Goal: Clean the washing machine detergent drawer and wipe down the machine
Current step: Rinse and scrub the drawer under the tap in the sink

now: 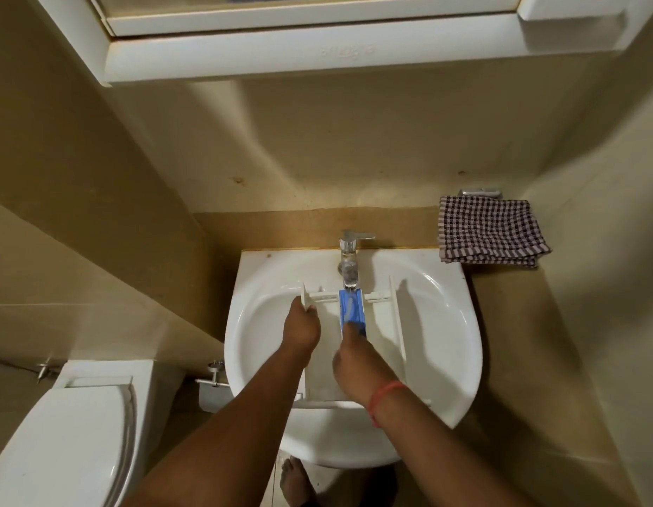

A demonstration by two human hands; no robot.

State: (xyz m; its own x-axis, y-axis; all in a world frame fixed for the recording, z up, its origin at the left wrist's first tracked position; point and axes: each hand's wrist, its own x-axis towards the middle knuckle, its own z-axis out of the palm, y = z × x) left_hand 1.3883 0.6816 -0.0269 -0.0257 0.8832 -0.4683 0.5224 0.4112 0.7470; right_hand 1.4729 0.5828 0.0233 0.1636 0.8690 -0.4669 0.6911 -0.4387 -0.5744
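Note:
A white detergent drawer [385, 323] lies in the white sink [445, 323], its far end under the chrome tap [348, 258]. A blue compartment [351, 309] sits in the drawer's middle, and water seems to run onto it. My left hand [302, 327] grips the drawer's left wall near its far corner. My right hand [354, 354] reaches into the drawer, its fingertips at the near end of the blue compartment. The drawer's near end is hidden by my right wrist.
A checked cloth [491, 232] hangs on a rail on the wall, right of the tap. A white toilet [72, 433] stands at the lower left. A white cabinet [299, 45] hangs overhead. My bare foot [295, 481] shows below the sink.

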